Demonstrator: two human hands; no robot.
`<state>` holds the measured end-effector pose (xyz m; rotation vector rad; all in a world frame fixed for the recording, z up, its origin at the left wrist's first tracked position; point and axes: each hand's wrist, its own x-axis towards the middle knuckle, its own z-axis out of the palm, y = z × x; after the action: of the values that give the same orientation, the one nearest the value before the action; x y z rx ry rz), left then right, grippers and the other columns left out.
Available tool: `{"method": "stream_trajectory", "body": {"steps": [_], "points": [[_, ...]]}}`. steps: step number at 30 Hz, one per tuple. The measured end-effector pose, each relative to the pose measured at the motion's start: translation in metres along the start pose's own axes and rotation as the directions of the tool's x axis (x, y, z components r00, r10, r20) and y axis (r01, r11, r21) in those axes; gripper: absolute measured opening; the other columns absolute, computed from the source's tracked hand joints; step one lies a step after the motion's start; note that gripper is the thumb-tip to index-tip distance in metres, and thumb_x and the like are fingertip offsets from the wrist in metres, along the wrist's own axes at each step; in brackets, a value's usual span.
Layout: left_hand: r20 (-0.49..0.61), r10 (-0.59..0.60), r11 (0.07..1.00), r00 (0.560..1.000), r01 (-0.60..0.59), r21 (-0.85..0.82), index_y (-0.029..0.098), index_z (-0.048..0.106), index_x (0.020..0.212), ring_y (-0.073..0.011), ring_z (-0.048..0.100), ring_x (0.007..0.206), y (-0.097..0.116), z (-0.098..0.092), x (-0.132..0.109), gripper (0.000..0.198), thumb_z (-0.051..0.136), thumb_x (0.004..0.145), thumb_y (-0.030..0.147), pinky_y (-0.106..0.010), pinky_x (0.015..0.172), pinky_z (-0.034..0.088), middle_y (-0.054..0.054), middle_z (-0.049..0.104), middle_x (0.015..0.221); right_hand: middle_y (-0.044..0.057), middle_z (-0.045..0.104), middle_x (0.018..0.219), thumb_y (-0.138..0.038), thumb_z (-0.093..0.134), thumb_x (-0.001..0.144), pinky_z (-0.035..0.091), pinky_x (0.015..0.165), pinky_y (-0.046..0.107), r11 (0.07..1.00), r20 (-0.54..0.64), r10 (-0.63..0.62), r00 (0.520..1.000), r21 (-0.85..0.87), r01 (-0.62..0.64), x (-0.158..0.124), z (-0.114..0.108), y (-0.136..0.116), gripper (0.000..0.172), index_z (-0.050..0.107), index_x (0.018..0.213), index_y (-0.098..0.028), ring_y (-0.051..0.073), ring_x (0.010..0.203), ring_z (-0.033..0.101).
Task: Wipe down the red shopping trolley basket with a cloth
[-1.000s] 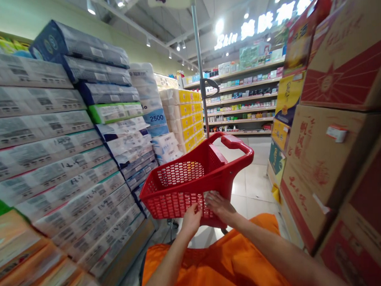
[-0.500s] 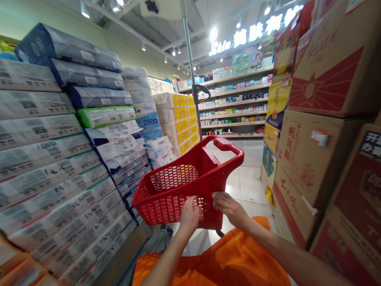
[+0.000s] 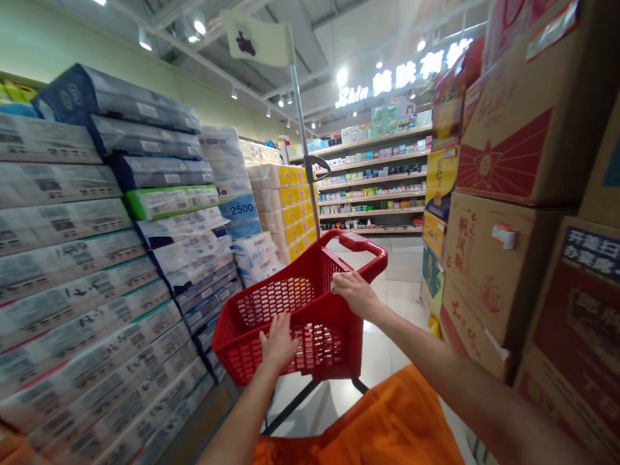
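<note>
A red plastic shopping cart (image 3: 265, 339) with a perforated basket stands in front of me, its handle toward the right. My right hand (image 3: 355, 294) has its fingers curled over the basket's upper rim, just below the handle. Against the near side of the basket is my left hand (image 3: 280, 343), fingers spread and holding nothing; whether its palm touches the plastic, I cannot tell. A metal pole (image 3: 300, 117) rises behind the cart and bears a small pale flag (image 3: 258, 41).
Stacked tissue packs (image 3: 102, 267) line the left side, with yellow-sided packs (image 3: 294, 196) farther back. Cardboard boxes (image 3: 494, 253) are piled high on the right. Shelves (image 3: 374, 189) of small products stand across the back. Orange cloth (image 3: 367, 427) covers my lap area.
My right hand has risen from the cart's side to its rim and curled over it. My left hand has moved left along the basket and its fingers have spread.
</note>
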<state>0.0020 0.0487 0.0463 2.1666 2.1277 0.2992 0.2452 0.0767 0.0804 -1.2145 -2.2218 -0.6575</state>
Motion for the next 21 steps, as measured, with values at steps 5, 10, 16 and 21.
{"method": "stream_trajectory", "body": {"steps": [5, 10, 16, 21], "points": [[-0.019, -0.093, 0.995, 0.995, 0.094, 0.043, 0.012, 0.019, 0.134, -0.021, 0.007, 0.133, -0.018, 0.009, -0.005, 0.066, 0.038, 0.071, 0.017, -0.054, 0.103, 0.015, -0.008, 0.015, 0.145, 0.009, 0.056, 0.11, -0.012, 0.042, 0.082, 0.032, 0.088, 0.037, 0.932, -0.068, 0.356, 0.932, -0.055, -0.36, 0.0, -0.021, 0.054, 0.026, 0.065, 0.093, -0.019, 0.023, 0.104, 0.045], [-0.013, -0.066, 0.995, 0.998, 0.067, 0.073, 0.012, 0.017, 0.135, -0.022, 0.006, 0.134, -0.011, 0.01, -0.014, 0.072, 0.04, 0.067, 0.017, -0.054, 0.104, 0.012, -0.008, 0.014, 0.146, 0.007, 0.055, 0.11, -0.01, 0.044, 0.08, 0.028, 0.093, 0.035, 0.997, -0.002, 0.027, 1.0, 0.067, -0.027, 0.005, 0.011, -0.014, 0.025, 0.064, 0.093, -0.02, 0.02, 0.105, 0.043], [0.004, 0.034, 0.998, 0.999, -0.034, 0.052, 0.014, 0.016, 0.136, -0.0212, 0.004, 0.134, -0.008, 0.013, -0.022, 0.076, 0.041, 0.064, 0.017, -0.052, 0.105, 0.007, -0.006, 0.01, 0.146, 0.007, 0.051, 0.12, -0.008, 0.04, 0.08, 0.024, 0.096, 0.042, 0.994, -0.018, 0.11, 0.994, -0.024, -0.11, -0.004, 0.015, -0.005, 0.034, 0.06, 0.104, -0.021, 0.025, 0.115, 0.037], [0.009, 0.039, 0.999, 0.999, -0.039, 0.023, 0.013, 0.013, 0.136, -0.0221, 0.001, 0.134, 0.004, 0.019, -0.023, 0.079, 0.044, 0.064, 0.02, -0.052, 0.104, 0.008, -0.007, 0.007, 0.146, 0.011, 0.052, 0.118, -0.008, 0.04, 0.078, 0.026, 0.097, 0.043, 0.971, -0.063, 0.238, 0.969, -0.005, -0.239, -0.004, 0.021, -0.013, 0.034, 0.062, 0.102, -0.017, 0.026, 0.113, 0.039]]}}
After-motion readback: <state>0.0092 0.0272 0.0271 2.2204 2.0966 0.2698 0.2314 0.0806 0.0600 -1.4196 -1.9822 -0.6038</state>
